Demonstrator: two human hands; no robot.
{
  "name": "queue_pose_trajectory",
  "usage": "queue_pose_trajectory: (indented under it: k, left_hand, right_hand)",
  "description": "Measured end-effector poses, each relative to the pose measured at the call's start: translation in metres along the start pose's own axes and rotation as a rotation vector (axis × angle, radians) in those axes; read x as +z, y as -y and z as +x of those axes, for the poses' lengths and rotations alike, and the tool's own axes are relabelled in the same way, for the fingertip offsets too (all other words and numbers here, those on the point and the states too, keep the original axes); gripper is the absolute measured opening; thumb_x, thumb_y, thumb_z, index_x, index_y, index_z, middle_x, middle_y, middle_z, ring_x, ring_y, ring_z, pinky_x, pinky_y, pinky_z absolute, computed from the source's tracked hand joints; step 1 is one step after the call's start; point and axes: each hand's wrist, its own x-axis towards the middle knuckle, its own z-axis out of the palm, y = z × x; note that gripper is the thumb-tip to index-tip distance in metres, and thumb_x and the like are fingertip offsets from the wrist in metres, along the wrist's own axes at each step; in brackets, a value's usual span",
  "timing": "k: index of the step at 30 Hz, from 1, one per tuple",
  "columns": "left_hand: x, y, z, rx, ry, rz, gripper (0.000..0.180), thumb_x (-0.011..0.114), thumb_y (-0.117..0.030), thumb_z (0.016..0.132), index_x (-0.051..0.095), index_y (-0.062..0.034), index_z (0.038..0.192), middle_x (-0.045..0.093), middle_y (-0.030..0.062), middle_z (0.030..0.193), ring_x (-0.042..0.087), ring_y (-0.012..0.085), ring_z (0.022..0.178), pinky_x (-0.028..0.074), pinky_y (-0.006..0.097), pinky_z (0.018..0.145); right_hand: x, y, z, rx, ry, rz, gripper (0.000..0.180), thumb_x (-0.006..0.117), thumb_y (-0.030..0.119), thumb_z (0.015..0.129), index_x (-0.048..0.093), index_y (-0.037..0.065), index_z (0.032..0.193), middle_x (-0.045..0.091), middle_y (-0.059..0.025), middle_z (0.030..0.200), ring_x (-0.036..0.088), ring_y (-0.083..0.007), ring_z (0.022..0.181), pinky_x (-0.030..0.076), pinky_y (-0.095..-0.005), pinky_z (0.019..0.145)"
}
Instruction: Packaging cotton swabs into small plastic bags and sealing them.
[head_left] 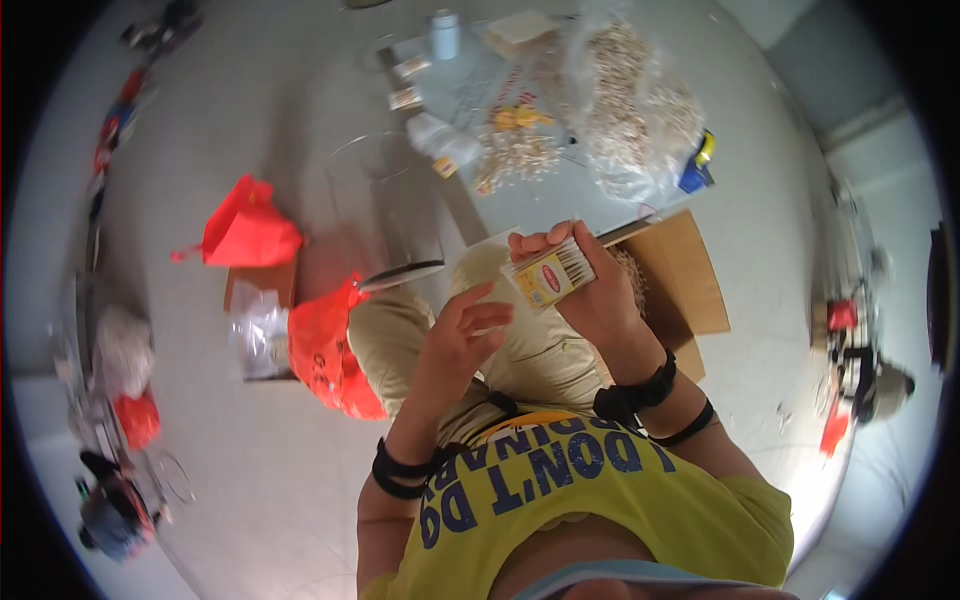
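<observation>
A small clear pack of cotton swabs [551, 276] with a yellow label rests in my right hand [600, 295], whose fingers wrap round it over my lap. The white swab tips face up and to the right. My left hand [465, 335] hovers just left of the pack, not touching it, with its fingers loosely bent and nothing in them. On the table beyond lies a loose heap of cotton swabs [522, 160], with yellow packaging pieces [520, 118] at its far side. A large clear plastic bag [620, 110] full of swabs sits right of the heap.
An open cardboard box [690, 285] stands by my right knee, with swabs partly visible inside. Red bags [250, 228] and a box with clear plastic [258, 325] are on the left. A light blue bottle [445, 36] stands at the table's far edge. Other people sit at both sides.
</observation>
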Motion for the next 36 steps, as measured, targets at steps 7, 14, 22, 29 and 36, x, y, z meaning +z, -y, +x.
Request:
queue_pose_trajectory:
  k: [7, 14, 22, 29, 36]
  left_hand:
    - [-0.002, -0.004, 0.010, 0.044, -0.099, -0.339, 0.046, 0.064, -0.022, 0.096, 0.045, -0.0009, 0.132, 0.061, 0.0114, 0.123, 0.063, 0.0221, 0.112, 0.059, 0.038, 0.088]
    - [0.004, 0.024, 0.007, 0.140, 0.007, -0.801, 0.033, 0.058, -0.013, 0.099, 0.046, -0.0021, 0.129, 0.061, 0.0102, 0.119, 0.063, 0.0222, 0.110, 0.059, 0.040, 0.091]
    - [0.013, 0.020, 0.003, 0.292, -0.032, -0.717, 0.034, 0.062, -0.009, 0.096, 0.046, -0.0053, 0.124, 0.061, 0.0100, 0.120, 0.062, 0.0211, 0.112, 0.054, 0.042, 0.096]
    - [0.008, 0.024, -0.003, 0.201, -0.017, -0.506, 0.037, 0.068, 0.004, 0.088, 0.048, -0.0042, 0.119, 0.061, 0.0049, 0.114, 0.059, 0.0104, 0.103, 0.052, 0.026, 0.085]
    - [0.007, -0.001, -0.007, -0.014, 0.037, -0.267, 0.030, 0.073, 0.003, 0.085, 0.062, -0.0029, 0.112, 0.064, 0.0002, 0.100, 0.059, 0.0060, 0.090, 0.050, 0.023, 0.080]
  right_hand:
    - [0.027, -0.019, 0.025, 0.119, -0.021, -0.221, 0.044, 0.026, 0.033, 0.108, 0.057, 0.002, 0.109, 0.063, -0.0176, 0.122, 0.056, -0.0292, 0.123, 0.044, -0.0424, 0.104]
    - [0.051, -0.011, 0.000, 0.135, -0.041, -0.603, 0.062, 0.024, 0.047, 0.107, 0.053, -0.004, 0.128, 0.060, -0.0143, 0.127, 0.057, -0.0249, 0.118, 0.042, -0.0380, 0.103]
    - [0.074, -0.001, -0.025, -0.230, 0.038, -1.514, 0.054, 0.080, 0.010, 0.075, 0.060, 0.004, 0.125, 0.059, -0.0157, 0.121, 0.061, -0.0317, 0.108, 0.050, -0.0388, 0.091]
    - [0.065, -0.001, -0.027, -0.246, -0.025, -1.511, 0.041, 0.079, 0.009, 0.075, 0.067, 0.005, 0.114, 0.066, -0.0097, 0.102, 0.062, -0.0283, 0.099, 0.051, -0.0381, 0.084]
    - [0.063, 0.007, -0.026, -0.185, 0.111, -1.521, 0.032, 0.079, 0.012, 0.075, 0.070, 0.007, 0.105, 0.066, -0.0080, 0.092, 0.061, -0.0284, 0.089, 0.050, -0.0374, 0.078]
